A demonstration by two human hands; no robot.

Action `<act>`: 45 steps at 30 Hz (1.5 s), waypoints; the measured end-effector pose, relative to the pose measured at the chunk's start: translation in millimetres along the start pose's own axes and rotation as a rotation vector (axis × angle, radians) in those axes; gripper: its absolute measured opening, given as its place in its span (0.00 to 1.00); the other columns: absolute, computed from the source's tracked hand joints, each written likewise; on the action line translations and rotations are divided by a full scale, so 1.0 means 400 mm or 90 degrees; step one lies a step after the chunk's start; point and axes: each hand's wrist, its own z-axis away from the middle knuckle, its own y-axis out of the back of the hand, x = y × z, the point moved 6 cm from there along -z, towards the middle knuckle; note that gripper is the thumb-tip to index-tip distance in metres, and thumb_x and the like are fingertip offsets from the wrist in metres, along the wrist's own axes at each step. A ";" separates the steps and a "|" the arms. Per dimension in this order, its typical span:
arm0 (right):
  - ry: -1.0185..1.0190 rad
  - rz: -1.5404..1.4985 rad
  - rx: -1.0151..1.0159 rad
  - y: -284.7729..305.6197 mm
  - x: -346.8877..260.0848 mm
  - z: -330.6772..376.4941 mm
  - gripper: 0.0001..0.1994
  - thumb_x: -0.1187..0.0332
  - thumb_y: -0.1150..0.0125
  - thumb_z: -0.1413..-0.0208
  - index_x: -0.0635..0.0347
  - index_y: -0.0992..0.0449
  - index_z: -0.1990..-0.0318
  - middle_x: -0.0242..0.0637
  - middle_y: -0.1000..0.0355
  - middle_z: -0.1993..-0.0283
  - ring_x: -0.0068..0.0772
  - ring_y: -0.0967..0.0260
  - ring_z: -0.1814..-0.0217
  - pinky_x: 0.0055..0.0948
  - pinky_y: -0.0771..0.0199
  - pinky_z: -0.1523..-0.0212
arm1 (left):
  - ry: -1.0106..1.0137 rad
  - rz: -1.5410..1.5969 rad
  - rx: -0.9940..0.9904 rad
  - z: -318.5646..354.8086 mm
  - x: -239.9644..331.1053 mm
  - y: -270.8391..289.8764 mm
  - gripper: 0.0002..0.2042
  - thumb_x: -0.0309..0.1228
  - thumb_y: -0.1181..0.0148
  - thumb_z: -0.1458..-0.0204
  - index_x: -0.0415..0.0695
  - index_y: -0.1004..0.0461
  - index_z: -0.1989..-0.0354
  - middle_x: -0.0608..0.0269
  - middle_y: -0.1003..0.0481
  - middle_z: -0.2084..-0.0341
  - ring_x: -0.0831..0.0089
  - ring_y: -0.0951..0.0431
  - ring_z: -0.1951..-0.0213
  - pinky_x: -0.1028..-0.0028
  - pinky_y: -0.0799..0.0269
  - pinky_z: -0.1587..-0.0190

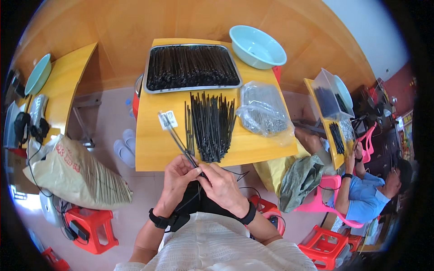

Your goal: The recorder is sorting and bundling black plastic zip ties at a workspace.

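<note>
In front of my body, just off the near edge of the yellow table (181, 160), both hands meet around a few thin dark rods (175, 137). My left hand (177, 175) is closed on the rods, which slant up and to the left over the table. Fingertips of my right hand (222, 183) pinch at their lower end, thumbs close together. Beyond my hands lies a loose pile of black rods (210, 126). A small white label (166, 116) sits under the upper tips of the held rods. What lies between my fingers is partly hidden.
A metal tray (194, 89) full of black rods stands at the back, beside a pale blue basin (257, 45). To the right is a clear plastic bag (264, 110) of thin silvery pieces. Red stools (92, 230) flank me. At right another person (361, 194) works at a table.
</note>
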 end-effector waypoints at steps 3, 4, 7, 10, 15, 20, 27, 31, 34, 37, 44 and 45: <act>-0.005 0.029 0.017 0.018 0.008 -0.026 0.13 0.74 0.42 0.57 0.64 0.30 0.60 0.42 0.34 0.73 0.45 0.32 0.74 0.37 0.31 0.74 | -0.027 -0.152 -0.028 -0.029 0.038 -0.025 0.11 0.20 0.43 0.54 0.37 0.30 0.60 0.66 0.27 0.73 0.81 0.28 0.70 0.81 0.29 0.69; 0.000 0.025 0.022 0.029 0.012 -0.037 0.12 0.75 0.43 0.57 0.64 0.29 0.62 0.43 0.34 0.74 0.45 0.32 0.74 0.36 0.31 0.75 | -0.027 -0.151 -0.027 -0.041 0.046 -0.020 0.11 0.20 0.43 0.54 0.37 0.30 0.60 0.66 0.27 0.73 0.81 0.28 0.70 0.81 0.29 0.69; -0.021 -0.016 0.025 0.073 0.050 -0.064 0.10 0.75 0.43 0.58 0.65 0.28 0.65 0.44 0.33 0.77 0.44 0.32 0.75 0.34 0.32 0.77 | -0.074 -0.292 -0.027 -0.084 0.080 0.008 0.13 0.24 0.41 0.54 0.36 0.30 0.59 0.67 0.28 0.73 0.81 0.29 0.73 0.82 0.31 0.72; -0.184 -0.152 0.048 0.133 0.132 -0.095 0.10 0.74 0.41 0.56 0.66 0.27 0.64 0.35 0.32 0.82 0.18 0.37 0.82 0.23 0.35 0.80 | -0.150 -0.404 0.133 -0.119 0.122 0.093 0.12 0.24 0.40 0.54 0.36 0.29 0.61 0.66 0.29 0.77 0.82 0.31 0.78 0.82 0.35 0.77; -0.173 -0.026 0.078 0.252 0.278 -0.312 0.10 0.73 0.41 0.58 0.70 0.26 0.66 0.35 0.33 0.85 0.21 0.36 0.85 0.22 0.36 0.83 | -0.315 -0.575 0.272 -0.145 0.096 0.173 0.09 0.23 0.39 0.57 0.37 0.28 0.66 0.64 0.33 0.84 0.82 0.37 0.84 0.80 0.40 0.81; -0.203 -0.056 0.044 0.222 0.260 -0.537 0.09 0.73 0.42 0.58 0.71 0.26 0.69 0.39 0.30 0.84 0.23 0.35 0.87 0.23 0.35 0.87 | -0.335 -0.552 0.295 -0.142 0.092 0.185 0.07 0.23 0.38 0.58 0.37 0.28 0.70 0.65 0.32 0.85 0.82 0.37 0.84 0.81 0.39 0.81; -0.254 -0.002 -0.014 0.070 0.307 -0.699 0.08 0.73 0.41 0.58 0.71 0.26 0.72 0.40 0.29 0.83 0.28 0.30 0.85 0.25 0.27 0.84 | -0.331 -0.538 0.290 -0.146 0.093 0.180 0.06 0.24 0.38 0.58 0.36 0.27 0.73 0.64 0.32 0.86 0.82 0.36 0.83 0.82 0.39 0.80; -0.264 -0.029 -0.022 0.038 0.335 -0.694 0.08 0.72 0.40 0.55 0.72 0.26 0.72 0.40 0.30 0.83 0.27 0.31 0.86 0.24 0.27 0.85 | -0.320 -0.531 0.296 -0.148 0.085 0.185 0.06 0.24 0.38 0.57 0.35 0.28 0.74 0.64 0.32 0.86 0.82 0.36 0.83 0.81 0.38 0.80; -0.260 -0.096 -0.031 0.051 0.338 -0.685 0.08 0.73 0.42 0.53 0.71 0.26 0.69 0.40 0.30 0.82 0.26 0.31 0.85 0.24 0.27 0.85 | -0.302 -0.539 0.289 -0.147 0.085 0.181 0.06 0.25 0.38 0.57 0.35 0.28 0.74 0.63 0.31 0.86 0.81 0.36 0.83 0.80 0.38 0.80; -0.254 -0.144 -0.021 0.098 0.323 -0.654 0.07 0.74 0.45 0.51 0.69 0.26 0.66 0.37 0.30 0.81 0.24 0.31 0.83 0.22 0.29 0.85 | -0.301 -0.552 0.293 -0.148 0.097 0.175 0.07 0.26 0.39 0.56 0.34 0.28 0.74 0.61 0.31 0.86 0.80 0.35 0.83 0.79 0.38 0.80; -0.122 0.057 -0.094 0.156 0.266 -0.588 0.11 0.68 0.43 0.53 0.68 0.25 0.66 0.39 0.29 0.80 0.36 0.29 0.77 0.30 0.28 0.75 | -0.312 -0.563 0.288 -0.143 0.096 0.183 0.06 0.25 0.40 0.56 0.34 0.28 0.75 0.62 0.30 0.86 0.81 0.35 0.84 0.79 0.38 0.80; -0.008 0.157 -0.083 0.150 0.250 -0.598 0.13 0.66 0.43 0.53 0.68 0.25 0.66 0.41 0.28 0.79 0.42 0.28 0.73 0.33 0.27 0.69 | -0.325 -0.554 0.293 -0.142 0.095 0.181 0.06 0.25 0.40 0.56 0.34 0.28 0.75 0.63 0.30 0.86 0.81 0.35 0.84 0.80 0.38 0.80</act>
